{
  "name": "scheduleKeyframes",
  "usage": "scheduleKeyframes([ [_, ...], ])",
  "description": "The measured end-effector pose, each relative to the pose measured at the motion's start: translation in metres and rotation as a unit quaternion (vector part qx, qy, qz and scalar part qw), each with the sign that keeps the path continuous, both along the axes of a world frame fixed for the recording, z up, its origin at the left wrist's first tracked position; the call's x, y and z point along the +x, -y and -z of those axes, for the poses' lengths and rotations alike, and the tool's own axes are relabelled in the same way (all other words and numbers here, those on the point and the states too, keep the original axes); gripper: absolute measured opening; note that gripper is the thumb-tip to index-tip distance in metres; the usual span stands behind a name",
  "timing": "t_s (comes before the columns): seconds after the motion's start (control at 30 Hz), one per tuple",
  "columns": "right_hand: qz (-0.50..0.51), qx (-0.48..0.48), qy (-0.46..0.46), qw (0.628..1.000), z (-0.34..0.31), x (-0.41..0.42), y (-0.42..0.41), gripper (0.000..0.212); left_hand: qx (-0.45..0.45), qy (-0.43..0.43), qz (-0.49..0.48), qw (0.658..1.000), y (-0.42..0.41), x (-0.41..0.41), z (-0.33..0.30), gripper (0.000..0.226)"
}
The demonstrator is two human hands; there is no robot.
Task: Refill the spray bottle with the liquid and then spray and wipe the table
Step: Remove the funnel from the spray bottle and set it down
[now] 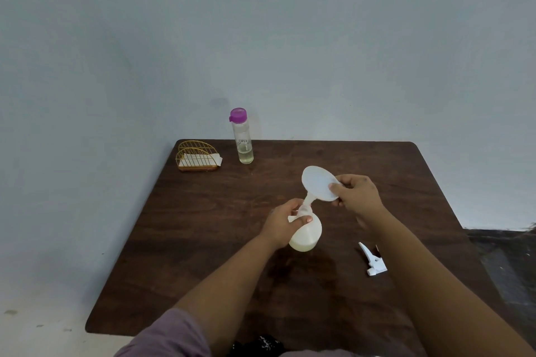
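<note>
From the head view, my left hand [282,222] has its fingers curled around the neck of the spray bottle [306,236], a round white plastic body, a little see-through, standing near the middle of the dark brown wooden surface [203,240]. A pale liquid fills its lower part. My right hand [358,194] pinches the rim of a white plastic funnel [317,182] between thumb and fingers; the funnel is tilted, its wide round mouth turned toward me, and its narrow spout goes down to the open neck of the bottle.

The white trigger head [374,261] of the sprayer lies on its side on the surface, to the right of the bottle and nearer to me, apart from it.

At the far edge stands a tall, clear, slim bottle [245,139] with a purple cap; it holds a little yellowish liquid at the bottom. It has a small print on it, too small to read. To its left, at the far left corner, a golden wire holder [197,155] with arched sides keeps white paper napkins [216,159].
</note>
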State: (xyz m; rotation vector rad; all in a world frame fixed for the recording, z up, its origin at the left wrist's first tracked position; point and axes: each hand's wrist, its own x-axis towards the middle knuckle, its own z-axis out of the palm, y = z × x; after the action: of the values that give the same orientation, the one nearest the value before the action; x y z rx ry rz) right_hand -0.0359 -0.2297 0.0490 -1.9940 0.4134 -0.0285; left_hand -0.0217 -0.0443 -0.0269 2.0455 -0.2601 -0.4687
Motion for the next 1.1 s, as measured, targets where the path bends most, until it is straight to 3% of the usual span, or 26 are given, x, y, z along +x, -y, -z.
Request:
scheduleKeyframes([
  [0.07,0.003,-0.011,-0.002,1.0,0.0,0.0,0.001,0.024,0.007,0.002,-0.005,1.0,0.0,0.0,0.001,0.04],
  [0.2,0.013,0.068,-0.023,0.997,0.001,-0.002,0.003,0.022,-0.002,0.005,-0.001,1.0,0.0,0.0,0.002,0.036],
  [0.27,0.0,0.027,-0.025,0.999,0.003,-0.003,0.003,0.021,0.003,0.006,-0.003,1.0,0.0,0.0,0.002,0.041],
  [0.4,0.005,0.058,-0.039,0.998,0.01,-0.004,0.0,0.024,-0.004,0.003,-0.009,1.0,0.001,-0.001,0.003,0.042],
  [0.5,0.01,0.01,-0.015,1.0,0.008,-0.006,-0.003,0.022,-0.005,0.004,-0.015,1.0,0.0,-0.002,0.003,0.044],
  [0.6,0.008,0.056,-0.014,0.998,0.004,-0.007,-0.007,0.023,-0.011,-0.002,-0.013,1.0,0.0,-0.003,0.003,0.043],
  [0.7,0.007,-0.006,-0.004,1.0,0.004,-0.006,-0.008,0.026,-0.001,0.001,-0.016,1.0,0.0,-0.003,0.002,0.049],
  [1.1,-0.013,-0.072,0.016,0.997,0.004,-0.009,-0.01,0.029,-0.003,0.011,-0.016,1.0,0.001,-0.004,0.0,0.049],
])
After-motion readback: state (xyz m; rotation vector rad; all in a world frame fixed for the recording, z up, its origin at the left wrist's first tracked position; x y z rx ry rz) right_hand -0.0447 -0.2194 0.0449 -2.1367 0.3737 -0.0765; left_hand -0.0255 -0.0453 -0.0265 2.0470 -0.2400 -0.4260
